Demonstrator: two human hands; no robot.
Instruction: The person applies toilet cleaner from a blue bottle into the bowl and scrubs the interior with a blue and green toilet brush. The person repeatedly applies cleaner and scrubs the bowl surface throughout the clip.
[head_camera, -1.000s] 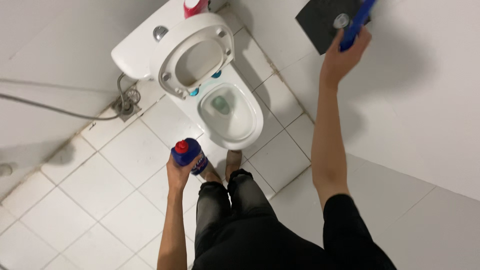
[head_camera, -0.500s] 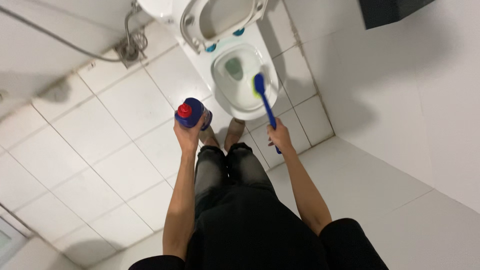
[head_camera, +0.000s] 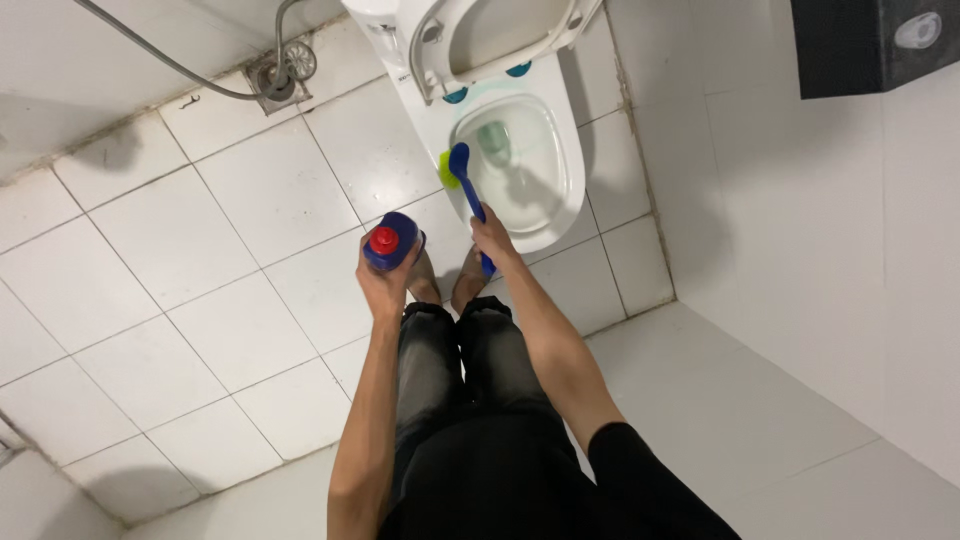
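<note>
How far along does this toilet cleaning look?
Done: the seat is up. In hand: the right hand holds the blue brush at the bowl's near rim; the left hand holds a capped blue bottle. Left: scrubbing inside; whether cleaner went in is unclear.

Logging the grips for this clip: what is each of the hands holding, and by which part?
The left hand holds a blue bottle by its body, below the red cap. The right hand grips a blue toilet brush near the handle's lower end.
</note>
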